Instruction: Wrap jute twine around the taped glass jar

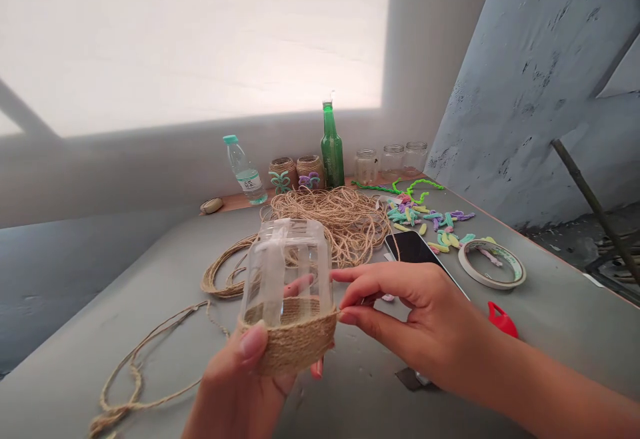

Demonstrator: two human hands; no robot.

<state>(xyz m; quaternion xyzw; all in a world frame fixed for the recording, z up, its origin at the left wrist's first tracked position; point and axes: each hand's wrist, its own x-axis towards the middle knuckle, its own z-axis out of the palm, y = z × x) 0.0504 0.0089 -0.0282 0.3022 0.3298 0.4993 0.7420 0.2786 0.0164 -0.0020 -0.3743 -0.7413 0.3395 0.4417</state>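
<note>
Far left on the grey bench (pixel 120 279), a loose loop of jute twine (pixel 134 376) lies slack, with a wound coil of twine (pixel 220 281) just beyond it. The left hand (pixel 240 376) holds a clear glass jar (pixel 289 266) up off the bench, thumb pressed on the front of a jute band (pixel 289 340) wrapped around the jar's lower end, with fingers (pixel 300 286) curled behind, showing through the glass. Pale tape strips (pixel 270 269) run up the jar's side. The jar looks light but stiff and fragile, and smooth glass may slip; the rough band seems the surest place to hold it.

The right hand (pixel 413 319) reaches in from the right, its thumb and forefinger closed at the band's right edge, apparently pinching the twine; the exact strand is too small to tell.

Behind stands a large twine heap (pixel 345 226). Farther right, a black phone (pixel 413 248) lies just past the right hand, near coloured pipe-cleaner pieces (pixel 427 219), a tape roll (pixel 493 264) and a red plastic piece (pixel 503 320).
</note>
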